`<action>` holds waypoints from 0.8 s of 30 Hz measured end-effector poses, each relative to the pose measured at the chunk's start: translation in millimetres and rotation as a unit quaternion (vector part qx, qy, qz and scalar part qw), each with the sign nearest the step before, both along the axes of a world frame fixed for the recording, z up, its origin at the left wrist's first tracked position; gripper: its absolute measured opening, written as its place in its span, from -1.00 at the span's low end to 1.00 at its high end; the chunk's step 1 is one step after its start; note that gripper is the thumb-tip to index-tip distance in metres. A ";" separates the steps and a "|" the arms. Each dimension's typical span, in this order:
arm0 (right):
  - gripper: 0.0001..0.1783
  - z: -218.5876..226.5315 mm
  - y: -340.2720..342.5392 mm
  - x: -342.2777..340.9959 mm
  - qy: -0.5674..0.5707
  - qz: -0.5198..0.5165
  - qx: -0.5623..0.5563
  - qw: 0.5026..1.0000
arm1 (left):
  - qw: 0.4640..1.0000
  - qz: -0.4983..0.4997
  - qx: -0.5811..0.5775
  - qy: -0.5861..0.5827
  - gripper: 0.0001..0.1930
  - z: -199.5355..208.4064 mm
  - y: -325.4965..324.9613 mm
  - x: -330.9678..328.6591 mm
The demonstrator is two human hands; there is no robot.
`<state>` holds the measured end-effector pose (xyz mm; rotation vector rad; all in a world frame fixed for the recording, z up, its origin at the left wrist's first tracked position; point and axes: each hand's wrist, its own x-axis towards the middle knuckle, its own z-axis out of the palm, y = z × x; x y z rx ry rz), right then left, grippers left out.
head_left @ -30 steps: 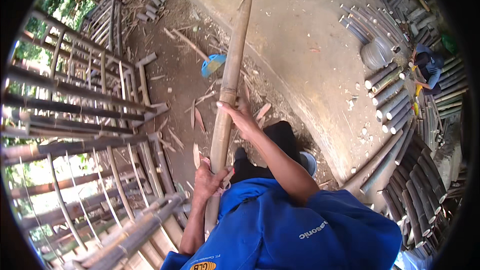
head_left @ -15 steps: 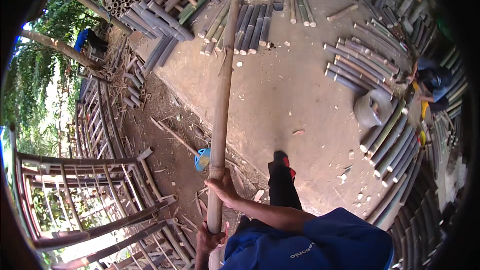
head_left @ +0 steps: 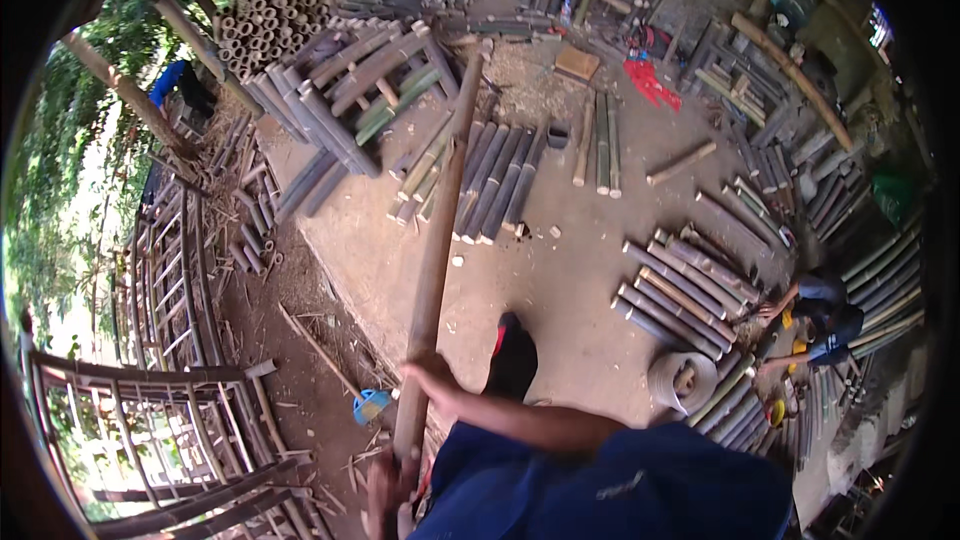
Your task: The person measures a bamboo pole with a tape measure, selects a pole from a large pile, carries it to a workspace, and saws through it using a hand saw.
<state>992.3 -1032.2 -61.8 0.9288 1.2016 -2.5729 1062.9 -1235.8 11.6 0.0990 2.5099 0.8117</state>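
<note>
So I'm gripping this long bamboo pole [head_left: 438, 240] near my end, left hand [head_left: 383, 485] around seven o'clock and right hand [head_left: 437, 390] further up, probably spaced like that because all that length is sticking out toward twelve o'clock.

You wear a dark blue cloth top [head_left: 680, 475] with a small pale marking [head_left: 620, 486] and red-edged black footwear [head_left: 516, 350]; your left hand [head_left: 386, 485] and right hand [head_left: 437, 386] are bare.
</note>
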 end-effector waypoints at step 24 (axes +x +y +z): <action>-0.40 86.7 505.6 -320.0 -0.044 0.162 -0.027 0.985 | 0.997 0.003 -0.067 -0.038 -0.43 108.9 513.1 -307.7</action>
